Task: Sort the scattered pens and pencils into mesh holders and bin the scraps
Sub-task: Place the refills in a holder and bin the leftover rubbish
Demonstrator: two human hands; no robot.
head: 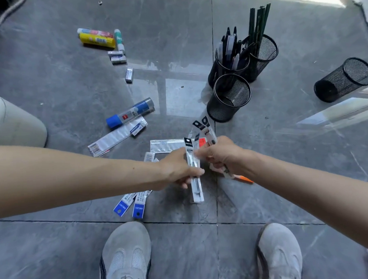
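Note:
My left hand (178, 168) grips a long clear refill packet (195, 181) with a black header, held above the grey floor. My right hand (224, 156) holds a bunch of similar black-topped packets (206, 130) plus an orange pen (244, 179), and its fingers touch the top of the left hand's packet. Three black mesh holders stand together: one with pens (228, 59), one with dark pencils (263, 51), one empty (229, 97). A fourth holder (343, 79) lies on its side at the right.
Two blue-headed packets (131, 205) and a clear ruler sleeve (164, 145) lie under my arms. A glue stick (129, 113), a white wrapper (115, 139), erasers (129, 75) and tubes (97, 38) are scattered left. A white bin (13, 123) stands far left. My shoes (127, 257) are below.

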